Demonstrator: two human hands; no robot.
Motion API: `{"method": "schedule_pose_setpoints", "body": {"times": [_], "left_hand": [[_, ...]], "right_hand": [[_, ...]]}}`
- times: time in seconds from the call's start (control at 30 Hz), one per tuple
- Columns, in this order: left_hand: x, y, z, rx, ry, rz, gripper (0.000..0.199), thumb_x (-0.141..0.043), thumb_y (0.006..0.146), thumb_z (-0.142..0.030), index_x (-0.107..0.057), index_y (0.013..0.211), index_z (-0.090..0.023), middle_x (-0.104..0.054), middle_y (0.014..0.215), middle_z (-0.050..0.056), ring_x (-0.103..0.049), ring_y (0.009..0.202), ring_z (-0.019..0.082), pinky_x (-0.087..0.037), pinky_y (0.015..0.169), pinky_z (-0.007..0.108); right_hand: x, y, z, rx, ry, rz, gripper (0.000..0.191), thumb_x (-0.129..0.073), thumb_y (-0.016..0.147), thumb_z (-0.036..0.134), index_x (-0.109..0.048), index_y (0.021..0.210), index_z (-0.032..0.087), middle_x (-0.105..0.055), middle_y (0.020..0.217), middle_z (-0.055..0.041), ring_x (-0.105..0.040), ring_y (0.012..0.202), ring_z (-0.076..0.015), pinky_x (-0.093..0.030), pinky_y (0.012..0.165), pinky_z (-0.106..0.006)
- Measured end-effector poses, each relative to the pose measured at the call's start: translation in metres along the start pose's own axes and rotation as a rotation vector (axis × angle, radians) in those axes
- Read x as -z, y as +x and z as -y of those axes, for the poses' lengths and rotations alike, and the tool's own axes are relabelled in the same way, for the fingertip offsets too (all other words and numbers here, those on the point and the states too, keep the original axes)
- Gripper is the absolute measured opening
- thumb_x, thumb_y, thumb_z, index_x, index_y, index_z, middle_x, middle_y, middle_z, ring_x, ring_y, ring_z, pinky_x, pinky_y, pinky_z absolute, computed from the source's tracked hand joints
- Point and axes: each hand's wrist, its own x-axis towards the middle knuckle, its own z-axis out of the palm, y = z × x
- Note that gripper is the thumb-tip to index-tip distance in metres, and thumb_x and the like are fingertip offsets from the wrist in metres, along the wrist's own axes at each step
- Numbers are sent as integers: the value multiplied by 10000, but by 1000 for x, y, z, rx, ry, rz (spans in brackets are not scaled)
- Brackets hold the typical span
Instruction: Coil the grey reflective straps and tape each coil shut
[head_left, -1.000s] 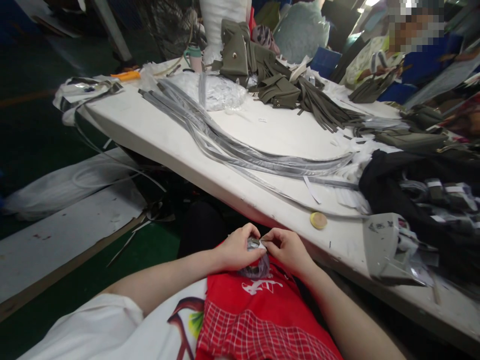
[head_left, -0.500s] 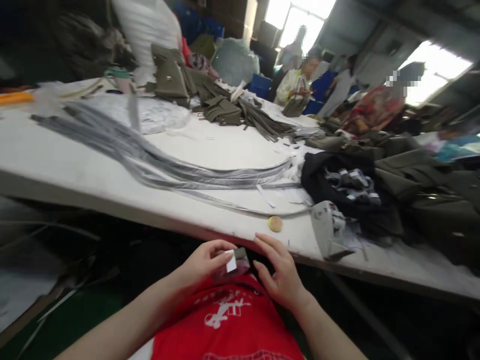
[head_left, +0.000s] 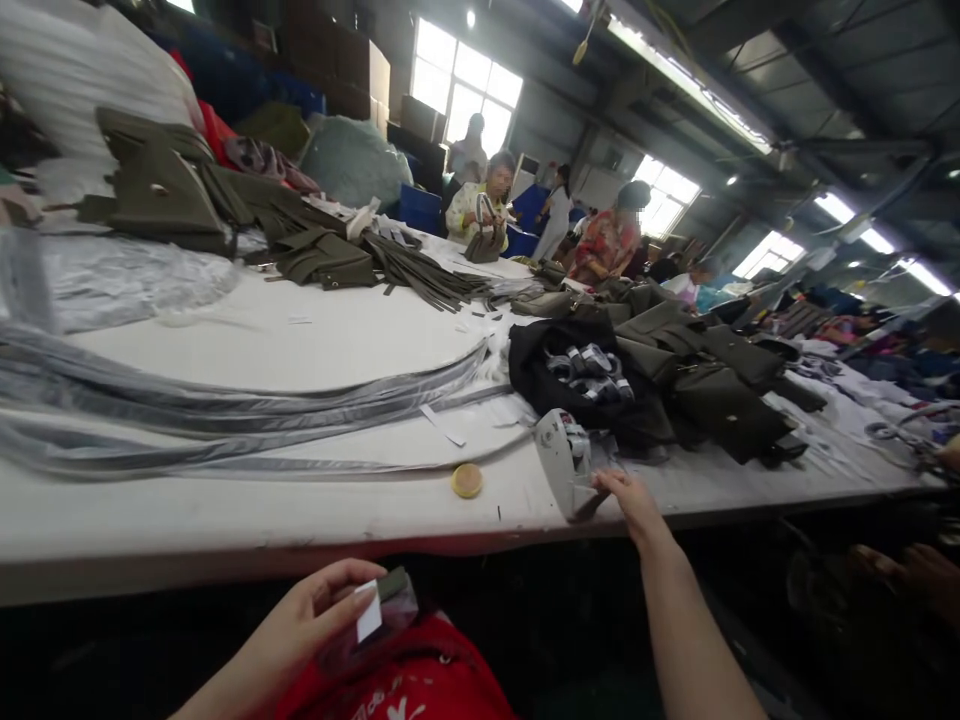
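Your right hand (head_left: 634, 500) is the one by the pale holder (head_left: 555, 465), right of centre in the frame; the holder lies just to the left of your fingertips, which reach its lower right end and seem to touch it. Its long side slants from upper left to lower right, standing on the white table (head_left: 420, 510) close to the near edge. Thumb and fingers are drawn together there, but you can't tell from this view whether they pinch anything. Your left hand (head_left: 322, 610), lower and left of centre, is well apart from the holder, gripping a clear-wrapped packet (head_left: 390, 605) with a white tag (head_left: 369, 612) under the thumb. The packet points up and to the right. Left of the holder sits a yellow-rimmed disc (head_left: 466, 481); just beyond it, a black cloth (head_left: 649, 415) borders wrapped pieces (head_left: 589, 370).
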Motion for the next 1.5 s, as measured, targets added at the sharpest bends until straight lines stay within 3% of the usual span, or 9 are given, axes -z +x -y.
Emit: {"method": "schedule_pose_setpoints", "body": {"times": [0.1, 0.27, 0.37, 0.47, 0.67, 0.77, 1.1, 1.3, 1.5], "left_hand": [[-7, 2, 0, 14, 20, 3, 492, -822, 604, -538, -685, 896, -166, -730, 753, 66, -658, 658, 191, -505, 598, 246], [-14, 5, -5, 30, 43, 11, 476, -825, 612, -519, -678, 910, -178, -726, 756, 55, -655, 656, 185, -499, 595, 236], [-17, 10, -11, 10, 59, 36, 481, -829, 619, -503, -674, 932, -171, -731, 818, 66, -669, 705, 196, -509, 636, 248], [-25, 17, -16, -66, 88, 51, 507, -839, 605, -501, -668, 927, -149, -726, 848, 79, -662, 737, 190, -502, 657, 247], [-46, 31, -13, -274, 99, -61, 493, -786, 654, -505, -634, 944, -137, -652, 731, 20, -567, 596, 122, -434, 548, 219], [-45, 33, -10, -366, 122, -108, 424, -739, 724, -464, -629, 955, -126, -604, 687, -4, -502, 546, 90, -403, 526, 208], [-26, 26, -2, -436, 156, -201, 430, -675, 781, -524, -666, 949, -128, -662, 720, 42, -597, 635, 156, -470, 587, 252], [-23, 21, -7, -486, 299, -289, 367, -689, 795, -470, -686, 942, -135, -692, 733, 43, -614, 644, 170, -494, 626, 267], [-24, 10, -13, -652, 502, -251, 312, -573, 885, -455, -735, 1015, -222, -728, 985, 79, -658, 922, 268, -519, 851, 339]], "right_hand": [[12, -18, -8, 5, 85, -16, 393, -654, 674, 556, -709, 714, 169, -718, 1008, -98, -636, 992, -250, -472, 881, -311], [13, -50, -41, -180, 110, 39, 415, -684, 635, 572, -662, 634, 158, -615, 536, -37, -586, 517, -179, -473, 514, -287], [-4, -70, -45, -251, 114, 99, 424, -716, 602, 566, -642, 600, 149, -545, 453, -13, -516, 424, -147, -425, 425, -259], [-31, -95, -12, -185, 200, 245, 410, -695, 692, 552, -685, 747, 146, -594, 551, -15, -557, 515, -142, -469, 507, -253], [-101, -148, 96, 92, 469, 585, 306, -620, 858, 459, -691, 837, 162, -603, 574, 3, -542, 553, -119, -455, 590, -242], [-129, -164, 121, 96, 536, 724, 315, -616, 859, 464, -685, 831, 159, -599, 566, 5, -528, 534, -112, -445, 564, -236], [-174, -165, 120, -70, 424, 868, 477, -647, 749, 614, -642, 706, 139, -552, 471, 20, -474, 403, -94, -394, 418, -209], [-175, -169, 124, -42, 552, 970, 436, -694, 736, 569, -695, 818, 140, -654, 645, -23, -581, 553, -119, -498, 581, -251], [-185, -176, 137, -13, 628, 803, 356, -693, 747, 504, -732, 719, 151, -633, 589, -22, -570, 530, -133, -473, 548, -244]]}}
